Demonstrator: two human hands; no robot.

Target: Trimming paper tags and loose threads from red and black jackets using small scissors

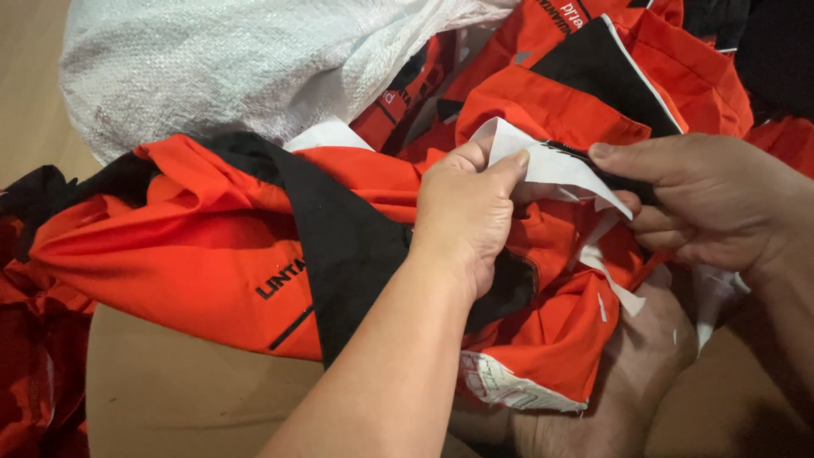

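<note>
A person's left hand pinches the white lining of an orange-and-black garment between thumb and fingers, while the right hand grips the same lining's dark zipper edge just beside it. The garment lies bunched across the person's lap, with more orange clothing and a white woven sack piled behind.
</note>
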